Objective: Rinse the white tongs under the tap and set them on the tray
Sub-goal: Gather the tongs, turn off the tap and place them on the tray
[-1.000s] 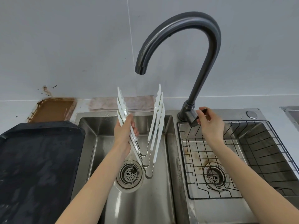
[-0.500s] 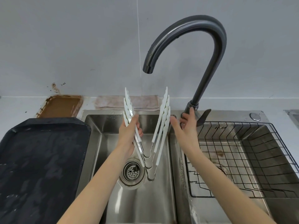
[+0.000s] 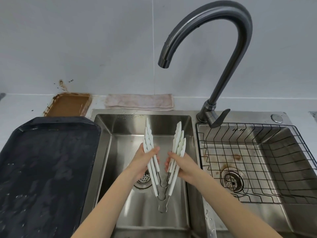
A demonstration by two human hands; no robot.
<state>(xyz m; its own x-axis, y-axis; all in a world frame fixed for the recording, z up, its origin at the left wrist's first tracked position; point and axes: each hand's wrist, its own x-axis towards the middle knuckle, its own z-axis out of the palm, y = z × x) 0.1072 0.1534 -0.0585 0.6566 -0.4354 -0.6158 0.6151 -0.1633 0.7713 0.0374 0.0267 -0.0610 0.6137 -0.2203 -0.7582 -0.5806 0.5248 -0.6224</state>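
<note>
While both hands sit low over the left basin of the sink [image 3: 106, 145], I read this as late in the rinse step or just past it. My left hand [image 3: 143, 162] has its fingers curled round 1 bundle of arms of the white tongs [image 3: 155, 167], thumb pressed over the top; my right hand [image 3: 182, 166] wraps the other bundle the same way. It looks like 3 pairs nested together, splayed in a V, tips pointing away from me toward the back wall and the metal hinge ends hanging down near the drain [image 3: 143, 179].

No water is visible leaving the spout of the tap [image 3: 205, 19], and the tongs are held below and slightly nearer me than the spout. Droplets lie on the sink rim, so water has probably run, though I cannot tell whether the tongs themselves are wet.

What remains, by my judgement: carry the set left to the dark tray [image 3: 46, 169], which lies just beside the basin and holds no tongs, and lay them down there.
</note>
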